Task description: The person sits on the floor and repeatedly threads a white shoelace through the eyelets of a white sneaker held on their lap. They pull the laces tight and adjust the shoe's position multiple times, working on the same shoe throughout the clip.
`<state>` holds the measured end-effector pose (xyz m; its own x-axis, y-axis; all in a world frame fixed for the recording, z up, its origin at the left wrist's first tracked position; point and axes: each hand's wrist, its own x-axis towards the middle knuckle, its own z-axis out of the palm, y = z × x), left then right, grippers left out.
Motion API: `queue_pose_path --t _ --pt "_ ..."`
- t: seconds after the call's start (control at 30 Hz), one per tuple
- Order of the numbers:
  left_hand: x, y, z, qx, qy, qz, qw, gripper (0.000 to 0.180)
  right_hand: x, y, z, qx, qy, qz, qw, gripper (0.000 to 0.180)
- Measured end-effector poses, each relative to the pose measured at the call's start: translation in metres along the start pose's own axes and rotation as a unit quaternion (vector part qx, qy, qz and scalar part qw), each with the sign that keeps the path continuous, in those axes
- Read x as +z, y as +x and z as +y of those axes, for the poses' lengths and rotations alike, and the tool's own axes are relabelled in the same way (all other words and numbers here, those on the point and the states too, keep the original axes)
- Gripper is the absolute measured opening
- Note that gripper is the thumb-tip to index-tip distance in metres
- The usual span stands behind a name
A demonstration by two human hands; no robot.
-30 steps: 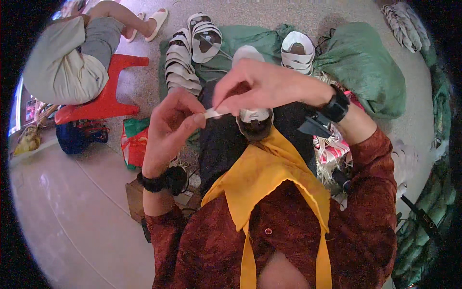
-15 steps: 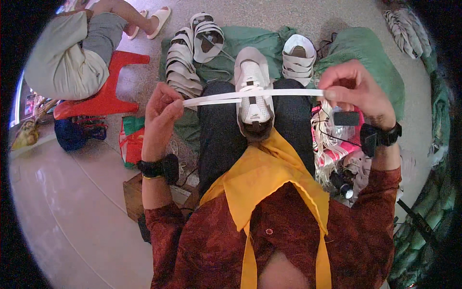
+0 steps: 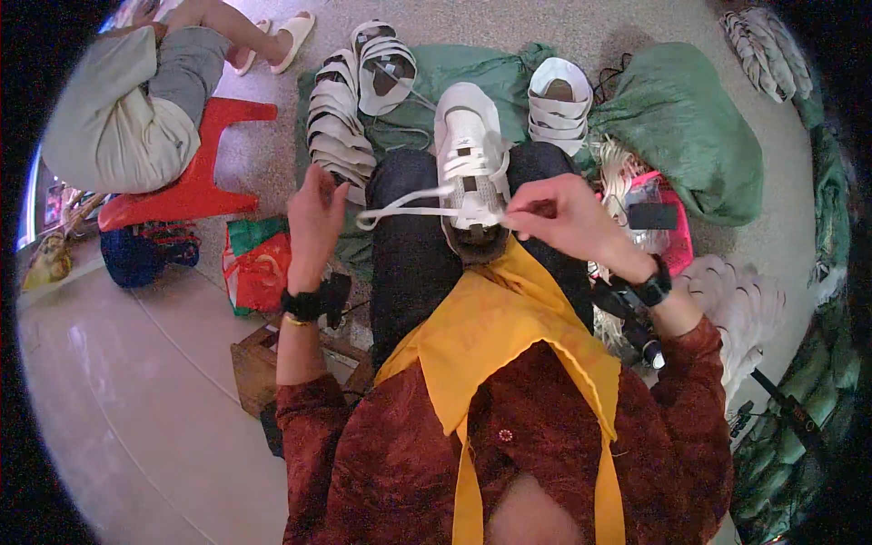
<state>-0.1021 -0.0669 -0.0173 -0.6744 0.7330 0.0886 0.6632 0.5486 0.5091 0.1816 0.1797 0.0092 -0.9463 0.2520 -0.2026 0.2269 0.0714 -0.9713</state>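
A white sneaker [image 3: 470, 136] rests across my thighs with its dark heel or collar end toward me and a white shoelace [image 3: 409, 196] threaded through its eyelets. My right hand [image 3: 568, 218] is closed in a pinch on the lace, just right of the shoe's near end. From the shoe, the lace runs out left in a loose loop that hangs in the air. Left of that loop, and apart from it, is my left hand [image 3: 316, 218], thumb and fingers apart, slightly blurred, with nothing seen in it.
Nested stacks of pale shoe uppers [image 3: 341, 123] lie on a green cloth [image 3: 463, 68] ahead, with another stack [image 3: 559, 104] to its right. A pink basket [image 3: 677, 227] holding laces stands at right. A person sits on a red stool [image 3: 218, 154] at left.
The lace was stretched taut between both hands; now my left hand has let go and it hangs slack in a loop. My right hand has moved left and closer to the shoe.
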Motion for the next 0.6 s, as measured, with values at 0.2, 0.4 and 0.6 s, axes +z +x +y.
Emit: queue_pose_path --t 0.2,0.4,0.6 --pt "0.008 -0.012 0.125 0.11 -0.316 -0.175 0.926 0.011 0.02 0.013 -0.017 -0.014 -0.058 0.033 0.998 0.013" --pt "0.02 -0.014 0.124 0.07 -0.36 -0.3 0.88 0.009 0.026 0.015 -0.011 -0.045 -0.055 0.052 0.996 0.013" --pt "0.027 -0.019 0.123 0.134 -0.214 -0.161 0.954 0.006 0.021 0.01 -0.007 -0.05 -0.136 0.044 0.988 0.019"
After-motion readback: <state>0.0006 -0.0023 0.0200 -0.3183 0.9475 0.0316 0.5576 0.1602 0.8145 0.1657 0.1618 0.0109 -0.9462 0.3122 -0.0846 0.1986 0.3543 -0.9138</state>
